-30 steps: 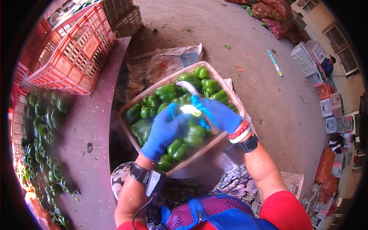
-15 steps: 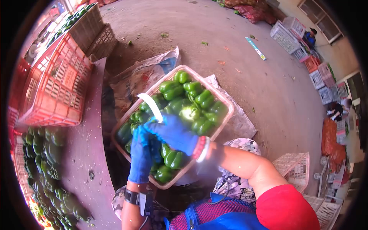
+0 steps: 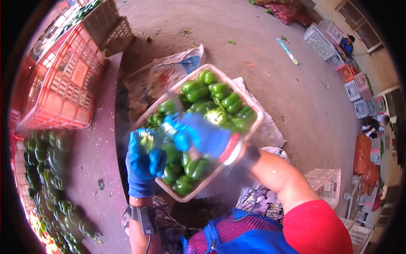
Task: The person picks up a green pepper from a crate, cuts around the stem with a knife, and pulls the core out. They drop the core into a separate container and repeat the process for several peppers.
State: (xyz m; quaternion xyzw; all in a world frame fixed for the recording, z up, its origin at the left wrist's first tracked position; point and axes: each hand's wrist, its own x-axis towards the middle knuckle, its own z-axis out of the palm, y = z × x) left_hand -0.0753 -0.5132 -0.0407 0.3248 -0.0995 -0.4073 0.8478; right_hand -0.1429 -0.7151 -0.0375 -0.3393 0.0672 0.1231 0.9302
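In blue gloves, both my hands are over a pink plastic crate point(image 3: 249, 133) full of green bell peppers point(image 3: 231, 103). My left hand point(image 3: 141, 167) is closed around a bell pepper point(image 3: 147, 142) at the crate's near left side; its pale top shows between the fingers. To the right of it, my right hand point(image 3: 207, 134) is closed on a curved knife, smeared by motion. The knife's blade point(image 3: 174, 101) points up and away over the peppers. One pepper in the crate shows a pale cut-looking underside point(image 3: 216, 116).
More peppers point(image 3: 55, 169) lie heaped on the left beside a purplish ledge point(image 3: 95, 169). Pink crates point(image 3: 63, 80) stand at the upper left. A flattened sack point(image 3: 160, 72) lies under the crate. Stacked crates point(image 3: 319, 42) and red sacks line the right, where other people are.
My hands have moved apart. The left has shifted left with a pepper now showing in it, the right moved right with the knife. The view has shifted slightly.
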